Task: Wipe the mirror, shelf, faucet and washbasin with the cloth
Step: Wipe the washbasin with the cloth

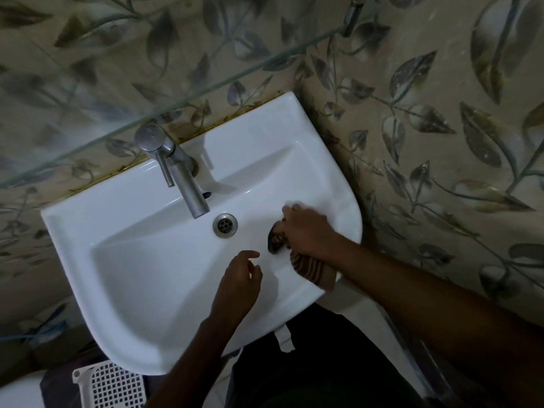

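Note:
A white washbasin (123, 260) hangs on the tiled wall, with a steel faucet (176, 169) at its back and a metal drain (225, 225) in the bowl. My right hand (306, 231) grips a brown striped cloth (312, 267) against the right inner side of the bowl, right of the drain. The cloth trails over the front right rim. My left hand (238, 287) hovers over the front of the bowl with loosely curled fingers, holding nothing. A glass shelf (188, 92) runs above the faucet. No mirror is in view.
Leaf-patterned tiles (426, 128) cover the wall around the basin. A metal shelf bracket (351, 16) sits at the top. A white perforated basket (112, 384) stands on the floor below the basin's left front.

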